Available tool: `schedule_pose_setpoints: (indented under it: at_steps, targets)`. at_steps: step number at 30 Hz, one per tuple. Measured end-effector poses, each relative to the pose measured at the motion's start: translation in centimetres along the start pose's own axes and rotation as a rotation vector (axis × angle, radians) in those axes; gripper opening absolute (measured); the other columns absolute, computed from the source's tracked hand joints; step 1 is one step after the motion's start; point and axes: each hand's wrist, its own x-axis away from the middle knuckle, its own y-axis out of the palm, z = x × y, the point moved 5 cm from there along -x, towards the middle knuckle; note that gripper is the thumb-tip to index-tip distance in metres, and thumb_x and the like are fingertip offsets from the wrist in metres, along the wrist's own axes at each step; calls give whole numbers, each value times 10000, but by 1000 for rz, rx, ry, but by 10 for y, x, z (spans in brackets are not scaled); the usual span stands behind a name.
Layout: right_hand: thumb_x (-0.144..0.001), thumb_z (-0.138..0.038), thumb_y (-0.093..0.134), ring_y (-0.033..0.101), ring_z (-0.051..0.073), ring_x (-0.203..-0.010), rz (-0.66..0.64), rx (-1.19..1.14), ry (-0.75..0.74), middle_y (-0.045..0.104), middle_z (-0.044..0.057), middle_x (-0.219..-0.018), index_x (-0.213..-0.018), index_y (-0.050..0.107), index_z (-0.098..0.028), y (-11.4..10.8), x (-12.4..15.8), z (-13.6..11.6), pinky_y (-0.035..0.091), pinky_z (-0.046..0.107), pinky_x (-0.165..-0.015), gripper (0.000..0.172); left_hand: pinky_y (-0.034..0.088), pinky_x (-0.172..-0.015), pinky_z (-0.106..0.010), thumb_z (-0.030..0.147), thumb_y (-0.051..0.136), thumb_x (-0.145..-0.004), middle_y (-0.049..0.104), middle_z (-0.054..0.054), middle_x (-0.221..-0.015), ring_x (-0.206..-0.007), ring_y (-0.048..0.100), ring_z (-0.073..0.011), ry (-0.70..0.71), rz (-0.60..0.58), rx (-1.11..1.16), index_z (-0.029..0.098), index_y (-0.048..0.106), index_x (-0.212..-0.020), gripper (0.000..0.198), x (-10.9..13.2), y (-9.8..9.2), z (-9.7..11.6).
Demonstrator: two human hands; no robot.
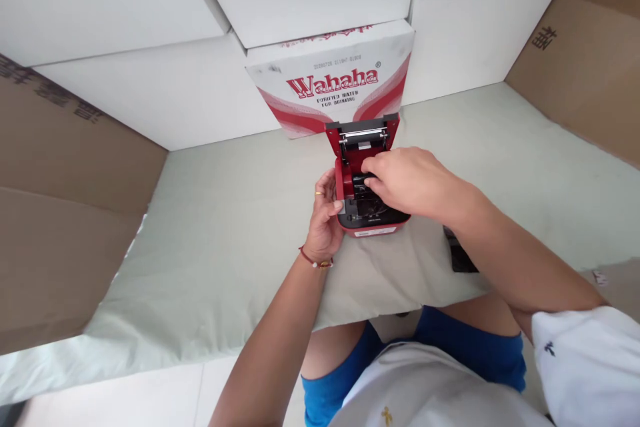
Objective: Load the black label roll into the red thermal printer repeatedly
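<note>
A small red and black label printer (375, 230) stands on the cloth with its lid (363, 127) raised, showing a roller and a metal bar under it. My left hand (326, 213) is wrapped around the printer's left side, thumb on the front corner. From the right, my right hand (403, 177) reaches into the open compartment. Its thumb and fingers close on a shiny black roll (360, 185) lying there. The palm covers the right part of the compartment, so the roll's far end is hidden.
Behind the printer stands a white and red Wahaha water carton (335, 83), against stacked white boxes (460, 40). Brown cardboard boxes border the left (65, 213) and right. A flat black object (461, 253) lies partly under my right forearm. The pale green cloth (225, 233) covers the surface.
</note>
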Motion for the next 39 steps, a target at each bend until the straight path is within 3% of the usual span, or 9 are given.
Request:
schedule_pose_setpoints:
  at_steps: [4, 10, 16, 20, 23, 27, 30, 33, 39]
  targets:
    - [-918, -128, 652, 785, 293, -815, -162, 160, 1, 846, 143, -890, -938, 842, -201, 21, -34, -8, 501, 360, -640, 205, 406, -1305, -468, 488, 921, -731, 602, -32, -1581, -1560, 485, -305, 12, -7, 17, 357, 676, -1365, 692, -2, 0, -1]
    - [-914, -167, 690, 787, 306, -825, -129, 188, 30, 836, 166, -894, -942, 828, -188, 34, -43, -10, 544, 373, -683, 143, 393, -1308, -487, 446, 926, -700, 631, -41, -1552, -1539, 502, -324, 2, 27, 52, 330, 703, -1325, 674, -3, 2, -1]
    - [-894, -240, 709, 747, 282, -778, 135, 66, 34, 824, 113, -1011, -1122, 763, -205, -19, 18, -3, 520, 374, -657, 237, 376, -1302, -466, 428, 908, -720, 633, -38, -1521, -1519, 505, -306, 14, 10, 60, 317, 697, -1311, 637, -3, 2, 0]
    - [-925, -334, 670, 674, 208, -626, 100, -203, 175, 771, 10, -807, -1227, 769, -281, -48, 71, 36, 500, 346, -613, 323, 409, -1273, -465, 448, 907, -735, 624, -40, -1533, -1523, 504, -308, 3, 8, 56, 329, 687, -1315, 632, -4, 3, -1]
    - [-912, -380, 645, 635, 209, -561, -22, -228, 343, 724, -2, -687, -1189, 793, -275, -30, 92, 74, 478, 348, -569, 331, 431, -1253, -448, 441, 916, -720, 633, -34, -1514, -1515, 510, -298, -7, 8, 68, 331, 693, -1306, 636, -4, 4, 0]
    - [-929, -406, 610, 731, 232, -720, -212, -263, 285, 823, 28, -866, -1149, 802, -250, 26, 91, 88, 533, 342, -663, 331, 445, -1251, -456, 464, 916, -727, 639, -39, -1512, -1522, 511, -305, -3, 3, 49, 329, 693, -1306, 635, -4, 4, 2]
    - [-989, -413, 559, 781, 261, -910, -135, -251, 237, 853, 80, -1123, -1229, 801, -223, 48, 91, 91, 576, 368, -790, 390, 451, -1257, -466, 471, 920, -722, 647, -45, -1508, -1524, 517, -313, 2, 11, 37, 327, 705, -1293, 627, -3, 3, 2]
    - [-1018, -389, 517, 786, 301, -986, -1, -116, 347, 806, 140, -1326, -1332, 784, -198, 49, 102, 109, 595, 432, -856, 454, 457, -1255, -465, 463, 913, -728, 660, -40, -1491, -1510, 533, -308, 3, 21, 43, 330, 721, -1279, 598, -3, 3, 3]
    - [-971, -312, 575, 780, 358, -1108, -136, -34, 406, 803, 148, -1310, -1341, 790, -225, 68, 114, 141, 611, 467, -898, 437, 545, -1120, -467, 533, 771, -862, 703, -74, -1397, -1350, 636, -305, -37, 67, 83, 293, 743, -1239, 447, -2, 2, 4]
